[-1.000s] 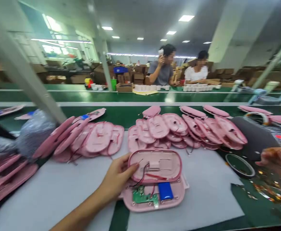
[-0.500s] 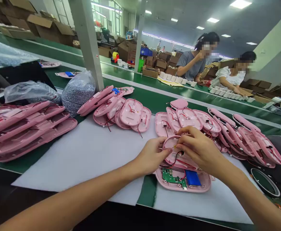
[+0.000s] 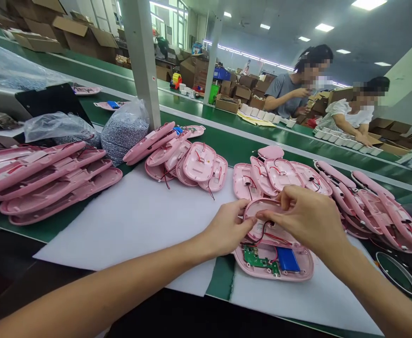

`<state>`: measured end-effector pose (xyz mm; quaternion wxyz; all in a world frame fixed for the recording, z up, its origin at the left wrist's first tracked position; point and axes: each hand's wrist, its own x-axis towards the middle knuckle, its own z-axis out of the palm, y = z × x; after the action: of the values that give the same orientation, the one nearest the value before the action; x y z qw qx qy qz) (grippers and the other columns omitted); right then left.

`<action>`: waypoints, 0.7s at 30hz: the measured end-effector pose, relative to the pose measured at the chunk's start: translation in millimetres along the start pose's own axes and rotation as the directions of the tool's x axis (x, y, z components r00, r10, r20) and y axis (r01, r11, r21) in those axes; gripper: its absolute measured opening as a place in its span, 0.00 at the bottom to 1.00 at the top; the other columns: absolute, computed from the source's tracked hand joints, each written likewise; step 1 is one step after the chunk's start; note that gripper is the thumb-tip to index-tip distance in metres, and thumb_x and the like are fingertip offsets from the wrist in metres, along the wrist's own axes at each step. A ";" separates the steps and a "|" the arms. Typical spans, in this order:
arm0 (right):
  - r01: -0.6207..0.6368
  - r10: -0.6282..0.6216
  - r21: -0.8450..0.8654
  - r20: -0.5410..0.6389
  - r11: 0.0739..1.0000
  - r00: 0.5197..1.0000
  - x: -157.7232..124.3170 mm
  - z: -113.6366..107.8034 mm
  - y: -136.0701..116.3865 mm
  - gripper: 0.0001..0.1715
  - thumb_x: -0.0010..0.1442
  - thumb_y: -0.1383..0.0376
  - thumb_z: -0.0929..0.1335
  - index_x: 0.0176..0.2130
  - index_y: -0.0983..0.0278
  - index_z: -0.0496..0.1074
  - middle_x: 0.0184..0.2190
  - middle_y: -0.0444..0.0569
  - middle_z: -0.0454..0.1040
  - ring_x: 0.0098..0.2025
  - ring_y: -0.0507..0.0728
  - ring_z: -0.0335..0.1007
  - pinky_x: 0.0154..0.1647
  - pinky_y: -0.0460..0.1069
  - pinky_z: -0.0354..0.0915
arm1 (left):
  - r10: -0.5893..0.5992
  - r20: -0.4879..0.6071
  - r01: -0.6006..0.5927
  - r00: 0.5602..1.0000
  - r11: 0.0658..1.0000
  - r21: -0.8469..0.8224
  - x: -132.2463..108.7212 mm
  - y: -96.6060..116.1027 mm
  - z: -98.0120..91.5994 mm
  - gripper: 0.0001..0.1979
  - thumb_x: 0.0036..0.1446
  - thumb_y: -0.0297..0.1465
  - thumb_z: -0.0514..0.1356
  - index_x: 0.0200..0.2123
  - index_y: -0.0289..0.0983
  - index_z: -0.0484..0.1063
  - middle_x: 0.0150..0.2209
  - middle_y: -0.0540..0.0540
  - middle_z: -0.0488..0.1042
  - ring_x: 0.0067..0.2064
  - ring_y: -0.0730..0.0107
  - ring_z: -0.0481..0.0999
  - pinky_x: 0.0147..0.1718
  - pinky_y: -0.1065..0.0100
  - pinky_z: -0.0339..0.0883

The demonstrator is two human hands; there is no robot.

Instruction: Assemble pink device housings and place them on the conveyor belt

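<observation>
My left hand (image 3: 227, 226) pinches the left rim of a pink plastic shell (image 3: 258, 205), tilted up with its hollow inside facing me. My right hand (image 3: 306, 216) bends over the same shell from the right, thumb tip and fingers closed at its inner side; what they hold there is hidden. Red and black wires (image 3: 264, 231) run from the shell. Just below it, another pink half (image 3: 257, 272) lies open on the white sheet, carrying a green circuit board (image 3: 257, 257) and a blue battery pack (image 3: 288, 259).
Stacked pink shells (image 3: 61, 176) lie at the left, with more (image 3: 200, 162) behind and at the right (image 3: 378, 206). A bag of small metal parts (image 3: 125, 134) stands by a grey post (image 3: 143, 61). A round ring (image 3: 398, 274) lies right. Two co-workers sit across the green bench.
The camera view has shifted slightly, moving the scene rightward. My right fingers have curled in more, and the small yellow wire end seen between my hands is now hidden.
</observation>
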<state>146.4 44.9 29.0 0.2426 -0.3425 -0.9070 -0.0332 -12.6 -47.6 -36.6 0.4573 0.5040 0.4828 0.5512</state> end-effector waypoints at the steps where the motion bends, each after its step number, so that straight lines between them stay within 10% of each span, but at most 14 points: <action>1: -0.068 0.067 0.019 0.045 0.998 0.997 4.4 -2.7 3.2 0.28 0.45 0.46 0.76 0.21 0.61 0.62 0.17 0.41 0.66 0.20 0.51 0.60 0.21 0.48 0.50 | -0.015 0.003 0.015 1.000 1.000 -0.002 -0.6 0.6 -0.3 0.14 0.58 0.34 0.58 0.44 0.32 0.71 0.38 0.43 0.72 0.36 0.63 0.72 0.30 0.70 0.68; 5: -0.140 0.076 0.205 0.290 0.969 0.954 16.2 -11.5 18.5 0.24 0.48 0.48 0.75 0.25 0.61 0.65 0.20 0.41 0.70 0.22 0.51 0.62 0.22 0.47 0.52 | -0.045 -0.013 0.045 0.999 0.999 0.008 -2.1 6.1 -1.7 0.16 0.58 0.34 0.58 0.49 0.34 0.69 0.41 0.43 0.73 0.34 0.63 0.75 0.31 0.67 0.69; 11: -0.102 0.000 0.438 0.227 0.893 0.974 4.9 2.3 10.5 0.11 0.53 0.59 0.71 0.31 0.61 0.67 0.25 0.42 0.72 0.27 0.53 0.66 0.28 0.47 0.58 | 0.106 -0.006 -0.105 0.994 0.991 0.080 -6.3 12.2 -4.4 0.18 0.61 0.40 0.59 0.50 0.35 0.72 0.46 0.43 0.75 0.52 0.56 0.72 0.53 0.63 0.65; 17: -0.061 -0.091 0.564 0.238 0.823 0.967 -3.0 11.0 10.9 0.05 0.51 0.67 0.70 0.32 0.61 0.69 0.26 0.42 0.74 0.29 0.53 0.69 0.28 0.45 0.61 | 0.082 -0.047 -0.058 0.996 0.925 0.375 -7.0 -4.1 -16.7 0.22 0.53 0.48 0.61 0.34 0.32 0.72 0.25 0.47 0.70 0.26 0.71 0.64 0.25 0.72 0.55; 21: 0.127 -0.208 0.468 0.125 0.874 0.970 -22.5 10.0 22.1 0.05 0.58 0.64 0.67 0.30 0.60 0.69 0.25 0.41 0.75 0.27 0.51 0.70 0.27 0.44 0.60 | -0.021 0.022 0.010 1.000 0.908 0.420 -4.3 -8.3 -19.5 0.17 0.46 0.44 0.63 0.30 0.35 0.70 0.22 0.51 0.65 0.23 0.74 0.58 0.22 0.73 0.50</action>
<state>170.9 50.4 7.4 0.2335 -0.1972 -0.9331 0.1897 -31.6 -52.3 -45.9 0.3490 0.5938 0.5878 0.4244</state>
